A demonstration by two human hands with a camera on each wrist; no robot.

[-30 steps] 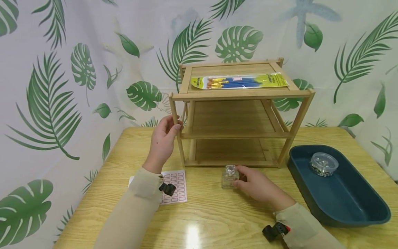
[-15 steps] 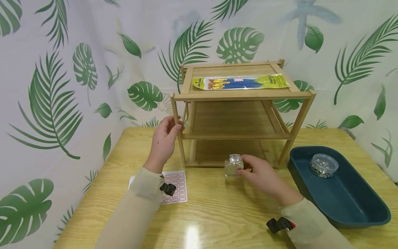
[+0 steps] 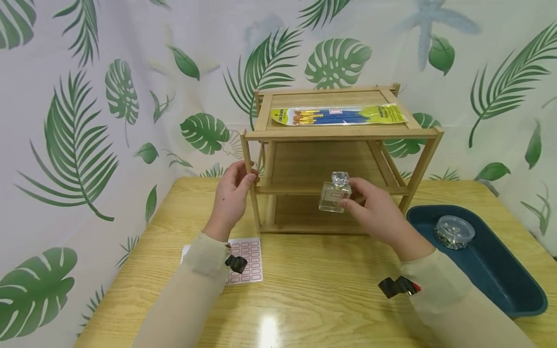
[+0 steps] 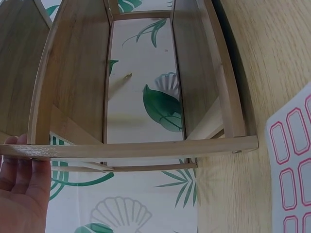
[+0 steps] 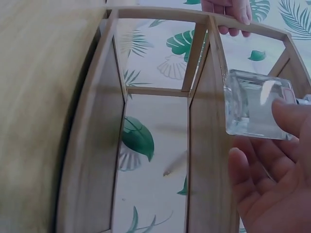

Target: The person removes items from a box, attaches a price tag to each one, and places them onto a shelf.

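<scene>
The left hand [image 3: 230, 200] grips the front left post of a three-tier wooden rack [image 3: 335, 189]; in the left wrist view its fingers [image 4: 22, 170] curl round the wood. The right hand [image 3: 378, 210] pinches a clear glass bottle [image 3: 332, 197] with a faceted stopper, held upright before the rack at about middle-shelf height. In the right wrist view the thumb lies on the bottle [image 5: 257, 104], near a small pink-edged label. A pack of brushes [image 3: 337, 116] with a pink-edged label lies on the top shelf.
A dark blue tray [image 3: 500, 270] stands at the right with a round clear tub [image 3: 454, 232] in it. Sheets of pink-edged labels [image 3: 245, 261] lie on the table [image 3: 304, 299], partly under the left forearm. Behind hangs a leaf-patterned cloth [image 3: 143, 106].
The right hand has lifted the bottle from the table in front of the rack, up and slightly right. The left hand keeps its hold on the post.
</scene>
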